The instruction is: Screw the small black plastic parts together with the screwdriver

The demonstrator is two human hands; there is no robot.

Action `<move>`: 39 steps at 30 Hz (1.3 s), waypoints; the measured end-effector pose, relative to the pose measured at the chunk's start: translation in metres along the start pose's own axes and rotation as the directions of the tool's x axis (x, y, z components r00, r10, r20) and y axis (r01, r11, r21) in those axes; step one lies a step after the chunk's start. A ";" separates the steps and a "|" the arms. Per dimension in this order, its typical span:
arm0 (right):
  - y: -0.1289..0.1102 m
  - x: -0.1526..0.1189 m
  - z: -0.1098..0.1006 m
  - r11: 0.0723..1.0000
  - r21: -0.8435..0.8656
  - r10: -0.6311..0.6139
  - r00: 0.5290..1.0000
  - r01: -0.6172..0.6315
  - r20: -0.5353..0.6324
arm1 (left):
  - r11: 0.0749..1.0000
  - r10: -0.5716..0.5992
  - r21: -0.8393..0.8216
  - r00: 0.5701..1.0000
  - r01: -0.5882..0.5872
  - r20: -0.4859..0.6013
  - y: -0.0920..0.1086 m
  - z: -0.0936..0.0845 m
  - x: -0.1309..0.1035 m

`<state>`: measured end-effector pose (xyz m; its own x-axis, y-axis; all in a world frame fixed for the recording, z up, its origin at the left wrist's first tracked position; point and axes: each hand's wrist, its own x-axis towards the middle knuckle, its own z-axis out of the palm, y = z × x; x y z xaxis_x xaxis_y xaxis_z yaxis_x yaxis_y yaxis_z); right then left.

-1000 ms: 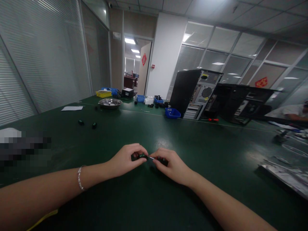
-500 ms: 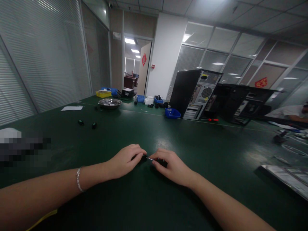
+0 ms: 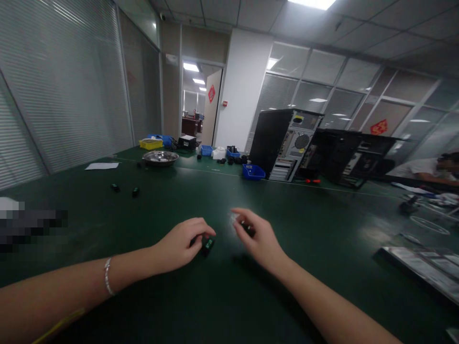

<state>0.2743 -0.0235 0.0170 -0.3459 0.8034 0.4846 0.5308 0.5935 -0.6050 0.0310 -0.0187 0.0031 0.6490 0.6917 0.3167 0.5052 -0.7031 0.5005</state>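
My left hand [image 3: 184,241], with a bracelet at its wrist, rests low over the green table. Its thumb and fingers are curled about a small black part with a green face [image 3: 208,245], which sits at the fingertips. A gap to the right, my right hand [image 3: 258,235] is raised off the tabletop, fingers bent round a dark-handled screwdriver [image 3: 246,227]. Most of the handle is hidden in the palm, and the thin metal shaft is smeared near the fingertips. Two similar small black parts [image 3: 135,191] lie farther off on the left.
A metal dish [image 3: 160,158], a yellow tray [image 3: 150,143] and blue bins [image 3: 253,172] stand toward the back. Computer towers [image 3: 287,143] rise behind on the right. A person [image 3: 423,169] leans at the far right, near cables and a flat panel [image 3: 423,267]. White paper [image 3: 102,166] lies left.
My right hand has drawn back and up with the screwdriver, away from the part. The green face of the part at my left fingertips now shows. The view has shifted slightly.
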 end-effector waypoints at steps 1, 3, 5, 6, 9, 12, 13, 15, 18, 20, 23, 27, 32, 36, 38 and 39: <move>0.002 0.001 -0.002 0.998 0.047 0.044 0.993 -0.040 -0.105 | 0.999 0.038 -0.014 0.999 -0.037 0.011 0.000 -0.001 0.000; 0.004 0.002 -0.004 0.988 0.130 0.116 0.963 -0.086 -0.242 | 0.992 0.117 -0.060 0.992 -0.114 0.054 -0.001 -0.004 -0.001; 0.005 0.002 -0.005 0.985 0.146 0.124 0.964 -0.091 -0.235 | 0.981 0.174 -0.103 0.978 -0.163 0.112 -0.001 -0.007 -0.002; 0.004 0.002 -0.004 0.989 0.125 0.100 0.977 -0.077 -0.188 | 0.978 0.188 -0.113 0.973 -0.173 0.138 -0.001 -0.008 -0.002; -0.002 0.000 -0.002 0.999 0.019 -0.027 0.999 0.027 0.023 | 0.987 0.154 -0.079 0.973 -0.142 0.174 0.000 -0.008 -0.001; -0.011 -0.002 -0.003 0.993 -0.037 -0.104 0.971 0.115 0.217 | 0.996 0.085 -0.025 0.985 -0.082 0.147 0.000 -0.005 0.000; -0.013 -0.002 -0.004 0.990 -0.056 -0.109 0.956 0.129 0.272 | 0.997 0.072 -0.018 0.988 -0.070 0.135 -0.001 -0.005 0.001; -0.015 -0.003 -0.006 0.983 -0.110 -0.101 0.928 0.149 0.359 | 0.998 0.058 -0.019 0.992 -0.056 0.115 -0.002 -0.003 0.001; -0.015 -0.003 -0.005 0.966 -0.203 -0.067 0.909 0.163 0.412 | 0.999 0.037 -0.026 0.994 -0.035 0.103 -0.003 0.000 0.001; -0.014 -0.003 -0.003 0.954 -0.247 -0.054 0.910 0.168 0.411 | 0.999 0.025 -0.025 0.995 -0.023 0.095 -0.004 0.003 0.002; -0.014 -0.005 0.002 0.945 -0.276 -0.049 0.912 0.174 0.408 | 1.000 0.010 -0.026 0.998 -0.009 0.065 -0.004 0.006 0.002; -0.017 -0.006 0.003 0.941 -0.290 -0.045 0.915 0.174 0.402 | 0.998 0.004 -0.068 1.000 -0.002 0.028 -0.004 0.010 0.002; -0.020 -0.005 0.003 0.949 -0.272 -0.042 0.918 0.160 0.393 | 0.996 0.025 -0.089 1.000 -0.025 0.007 -0.003 0.011 -0.001; -0.020 -0.004 0.004 0.962 -0.234 -0.041 0.921 0.141 0.387 | 0.998 0.023 -0.051 1.000 -0.023 -0.003 0.001 0.009 -0.001; -0.018 -0.005 0.004 0.971 -0.201 -0.041 0.923 0.127 0.382 | 0.999 0.025 -0.037 1.000 -0.025 -0.002 0.002 0.007 -0.001; -0.017 -0.005 0.005 0.976 -0.182 -0.042 0.924 0.119 0.379 | 0.999 0.028 -0.034 1.000 -0.028 -0.004 0.002 0.006 -0.001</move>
<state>0.2631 -0.0371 0.0219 -0.6355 0.7359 0.2335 0.6177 0.6661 -0.4180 0.0352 -0.0220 -0.0009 0.6608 0.6724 0.3335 0.4671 -0.7163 0.5185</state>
